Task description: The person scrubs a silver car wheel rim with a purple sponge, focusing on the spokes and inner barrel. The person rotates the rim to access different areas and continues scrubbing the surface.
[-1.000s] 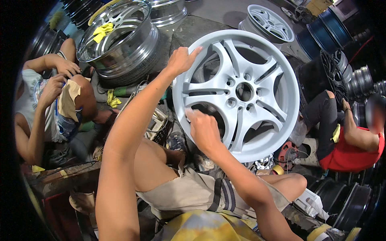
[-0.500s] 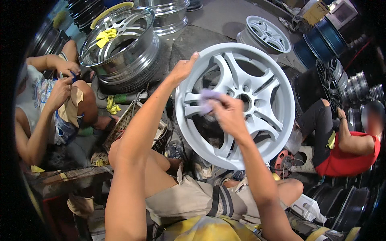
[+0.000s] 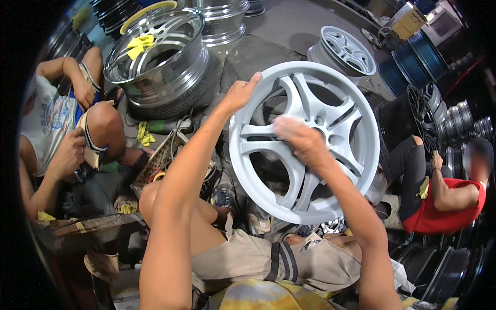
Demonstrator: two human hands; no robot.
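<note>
A light grey primed car wheel rim (image 3: 371,147) with twin spokes stands tilted in front of me, above my lap. My left hand (image 3: 242,95) grips its upper left edge, thumb over the lip and fingers behind. Across the spokes left of the hub lies my right hand (image 3: 306,140), smeared by motion, its fingers bent against the surface. The purple pad seen in this hand half a second ago is mostly hidden under the blurred fingers.
A polished wheel (image 3: 155,57) with a yellow cloth (image 3: 139,45) on it stands far left. Another grey wheel (image 3: 343,51) lies behind mine. One person (image 3: 57,119) sits left, another in a red top (image 3: 444,206) right. A basket (image 3: 150,165) stands beside my left knee.
My right hand has moved slightly right and rotated on the spokes, so the purple pad has gone largely out of sight. My left hand keeps its hold on the rim.
</note>
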